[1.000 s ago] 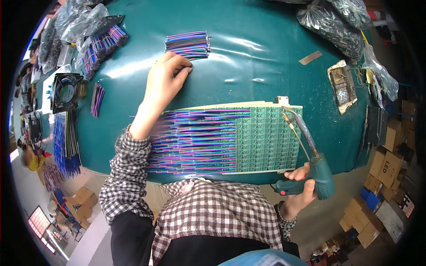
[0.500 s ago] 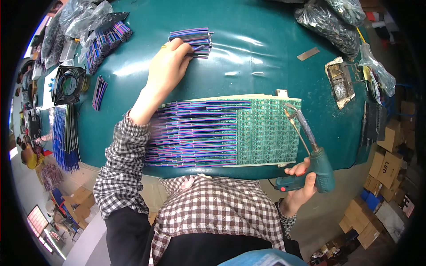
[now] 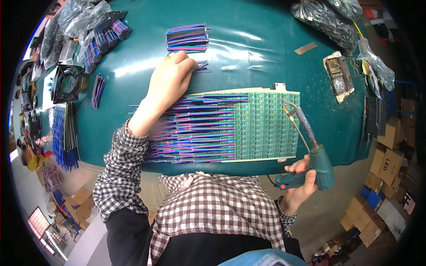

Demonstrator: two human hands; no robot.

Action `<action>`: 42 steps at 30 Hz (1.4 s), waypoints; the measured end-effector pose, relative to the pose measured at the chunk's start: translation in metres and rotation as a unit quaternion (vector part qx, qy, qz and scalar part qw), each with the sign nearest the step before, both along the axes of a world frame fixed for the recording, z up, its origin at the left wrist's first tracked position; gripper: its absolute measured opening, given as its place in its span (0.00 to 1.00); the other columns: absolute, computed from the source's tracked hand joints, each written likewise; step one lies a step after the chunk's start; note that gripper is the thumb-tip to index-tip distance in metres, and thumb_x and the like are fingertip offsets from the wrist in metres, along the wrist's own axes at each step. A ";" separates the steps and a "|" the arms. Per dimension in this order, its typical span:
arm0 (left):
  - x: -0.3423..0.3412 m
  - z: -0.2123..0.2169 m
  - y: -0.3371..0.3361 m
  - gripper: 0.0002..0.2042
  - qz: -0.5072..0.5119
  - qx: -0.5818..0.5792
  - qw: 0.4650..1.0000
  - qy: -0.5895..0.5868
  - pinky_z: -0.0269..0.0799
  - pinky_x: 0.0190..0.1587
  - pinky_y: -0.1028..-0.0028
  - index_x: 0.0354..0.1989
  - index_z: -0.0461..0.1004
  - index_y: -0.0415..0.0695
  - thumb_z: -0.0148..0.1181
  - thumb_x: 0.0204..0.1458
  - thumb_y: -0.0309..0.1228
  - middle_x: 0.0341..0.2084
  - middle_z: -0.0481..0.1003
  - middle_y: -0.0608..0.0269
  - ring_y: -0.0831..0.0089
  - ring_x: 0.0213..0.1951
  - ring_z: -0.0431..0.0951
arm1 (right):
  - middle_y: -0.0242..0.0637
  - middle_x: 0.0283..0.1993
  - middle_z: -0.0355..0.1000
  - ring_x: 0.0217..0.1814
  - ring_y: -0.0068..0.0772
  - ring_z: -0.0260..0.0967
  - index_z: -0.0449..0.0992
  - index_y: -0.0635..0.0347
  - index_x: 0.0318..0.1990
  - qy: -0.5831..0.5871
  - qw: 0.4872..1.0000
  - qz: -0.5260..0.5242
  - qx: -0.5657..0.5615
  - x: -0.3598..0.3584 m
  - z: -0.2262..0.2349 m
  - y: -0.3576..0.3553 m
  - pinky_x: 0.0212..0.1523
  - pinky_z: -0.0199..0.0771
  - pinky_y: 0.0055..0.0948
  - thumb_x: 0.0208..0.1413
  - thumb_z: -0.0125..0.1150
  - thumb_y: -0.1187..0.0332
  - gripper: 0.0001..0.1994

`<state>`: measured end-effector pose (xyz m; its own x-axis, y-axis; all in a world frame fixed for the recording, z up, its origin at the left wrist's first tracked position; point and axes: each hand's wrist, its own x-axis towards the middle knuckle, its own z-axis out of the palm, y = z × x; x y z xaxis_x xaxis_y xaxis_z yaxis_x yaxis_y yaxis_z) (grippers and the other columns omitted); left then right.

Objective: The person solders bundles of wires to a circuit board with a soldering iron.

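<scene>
A green circuit board panel lies on the teal table, with rows of coloured ribbon wires fanned out from its left side. My left hand reaches over the wires, its fingers pinching a short wire piece just below a stack of cut ribbon wires. My right hand grips a green soldering gun at the table's near edge, its tip resting over the board's right part.
Bags of dark parts lie at the back right, beside a solder tray. More wire bundles, a black fan and blue wires sit at the left. Cardboard boxes stand on the floor at right.
My left hand drew back from the wire stack toward the board with a short wire piece in its fingers. The soldering gun stayed nearly still.
</scene>
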<state>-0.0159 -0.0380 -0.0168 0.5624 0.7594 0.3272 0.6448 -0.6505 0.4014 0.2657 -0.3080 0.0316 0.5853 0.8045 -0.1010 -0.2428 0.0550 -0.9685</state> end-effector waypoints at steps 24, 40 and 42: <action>-0.005 0.017 0.002 0.04 0.035 -0.125 0.990 -0.052 0.74 0.40 0.69 0.39 0.73 0.38 0.59 0.57 0.24 0.32 0.76 0.56 0.64 0.36 0.79 | 0.42 0.33 0.70 0.34 0.38 0.72 0.67 0.77 0.54 0.009 1.000 -0.003 -0.025 0.000 0.004 0.000 0.39 0.82 0.42 0.59 0.60 0.60 0.26; 0.066 0.030 -0.082 0.15 -0.116 -0.088 0.989 -0.035 0.73 0.36 0.68 0.44 0.77 0.37 0.62 0.45 0.18 0.33 0.71 0.58 0.62 0.35 0.76 | 0.43 0.35 0.71 0.35 0.39 0.74 0.66 0.78 0.54 0.020 0.999 0.017 -0.036 0.001 0.013 -0.003 0.39 0.83 0.42 0.58 0.64 0.59 0.27; 0.067 0.030 -0.082 0.15 -0.137 -0.026 0.990 -0.029 0.73 0.34 0.69 0.43 0.76 0.37 0.60 0.44 0.24 0.32 0.69 0.60 0.65 0.34 0.74 | 0.42 0.36 0.71 0.36 0.37 0.74 0.66 0.75 0.54 -0.017 0.998 0.029 -0.061 0.001 0.012 -0.005 0.37 0.83 0.38 0.61 0.60 0.53 0.29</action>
<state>0.0514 -0.1201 0.0137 0.7306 0.5980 0.3296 0.4228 -0.7752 0.4693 0.2662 -0.3126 0.0437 0.5422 0.8203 -0.1819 -0.2097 -0.0775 -0.9747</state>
